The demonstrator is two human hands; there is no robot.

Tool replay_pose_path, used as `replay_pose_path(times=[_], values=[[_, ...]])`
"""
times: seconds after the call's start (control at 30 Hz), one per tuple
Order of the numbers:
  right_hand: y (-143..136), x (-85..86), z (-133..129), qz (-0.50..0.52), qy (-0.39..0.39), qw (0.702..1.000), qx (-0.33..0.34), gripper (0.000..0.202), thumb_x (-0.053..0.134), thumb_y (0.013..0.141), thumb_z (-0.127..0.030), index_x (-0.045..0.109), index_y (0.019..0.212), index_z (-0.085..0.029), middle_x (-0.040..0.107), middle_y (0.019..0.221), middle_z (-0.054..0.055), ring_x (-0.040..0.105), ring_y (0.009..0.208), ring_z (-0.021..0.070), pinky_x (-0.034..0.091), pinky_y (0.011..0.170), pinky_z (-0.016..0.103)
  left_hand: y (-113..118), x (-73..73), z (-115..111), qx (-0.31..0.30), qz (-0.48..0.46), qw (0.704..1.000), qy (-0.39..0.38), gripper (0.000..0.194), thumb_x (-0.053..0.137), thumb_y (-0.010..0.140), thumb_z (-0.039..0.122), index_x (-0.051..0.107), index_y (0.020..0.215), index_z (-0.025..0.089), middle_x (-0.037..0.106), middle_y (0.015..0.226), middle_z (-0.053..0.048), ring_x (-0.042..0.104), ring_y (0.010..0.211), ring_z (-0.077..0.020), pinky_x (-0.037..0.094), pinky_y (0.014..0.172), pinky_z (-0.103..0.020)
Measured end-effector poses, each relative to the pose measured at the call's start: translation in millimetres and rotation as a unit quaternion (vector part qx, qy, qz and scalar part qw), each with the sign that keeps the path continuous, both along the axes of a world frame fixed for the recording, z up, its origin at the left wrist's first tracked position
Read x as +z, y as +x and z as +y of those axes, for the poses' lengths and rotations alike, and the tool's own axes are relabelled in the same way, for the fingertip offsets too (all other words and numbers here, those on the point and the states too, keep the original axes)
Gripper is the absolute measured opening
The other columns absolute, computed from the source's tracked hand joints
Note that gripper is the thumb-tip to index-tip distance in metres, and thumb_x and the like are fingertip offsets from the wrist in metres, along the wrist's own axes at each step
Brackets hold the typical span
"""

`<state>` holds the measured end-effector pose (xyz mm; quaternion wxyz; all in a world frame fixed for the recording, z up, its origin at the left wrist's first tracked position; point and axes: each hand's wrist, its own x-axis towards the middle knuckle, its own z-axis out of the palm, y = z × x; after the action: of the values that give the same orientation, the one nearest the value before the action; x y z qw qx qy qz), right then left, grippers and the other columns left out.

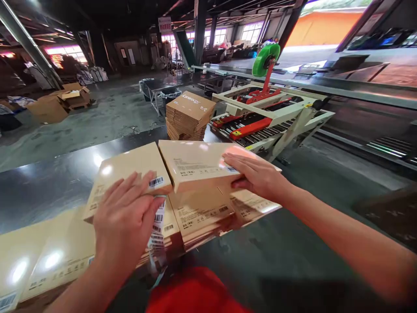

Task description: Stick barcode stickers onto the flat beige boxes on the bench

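Two flat brown cardboard boxes lie side by side on top of shorter stacks of similar boxes. My left hand [125,219] rests its fingers on the left box [130,163], beside its barcode sticker [156,182]. A strip of barcode labels [157,239] hangs below my left thumb, held against the hand. On the right box [198,158], my right hand [257,174] lays its fingers over the top near a barcode sticker [232,169]. Its thumb presses at the front edge. Printed text covers part of the box tops.
More flat boxes [58,248] lie at the lower left on the shiny metal table [29,182]. A stack of flattened cartons [190,111] stands at its far end. Beyond is a roller machine [260,117] with a green tape reel [265,59]. Open cartons [61,102] sit on the floor.
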<state>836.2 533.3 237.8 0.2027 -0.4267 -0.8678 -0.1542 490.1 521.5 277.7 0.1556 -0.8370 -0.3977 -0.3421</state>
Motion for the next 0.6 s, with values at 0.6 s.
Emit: replay_pose_path(times=[0.6], values=[[-17, -26.4, 171, -0.157, -0.176, 0.971, 0.034, 0.054, 0.055, 0.086, -0.05, 0.058, 0.123, -0.01, 0.063, 0.123, 0.018, 0.061, 0.108, 0.0298, 0.05, 0.085, 0.04, -22, -13.2, 126, 0.056, 0.053, 0.93, -0.36, 0.037, 0.053, 0.085, 0.042, 0.068, 0.057, 0.022, 0.058, 0.134, -0.009, 0.064, 0.109, -0.0282, 0.056, 0.079, -0.039]])
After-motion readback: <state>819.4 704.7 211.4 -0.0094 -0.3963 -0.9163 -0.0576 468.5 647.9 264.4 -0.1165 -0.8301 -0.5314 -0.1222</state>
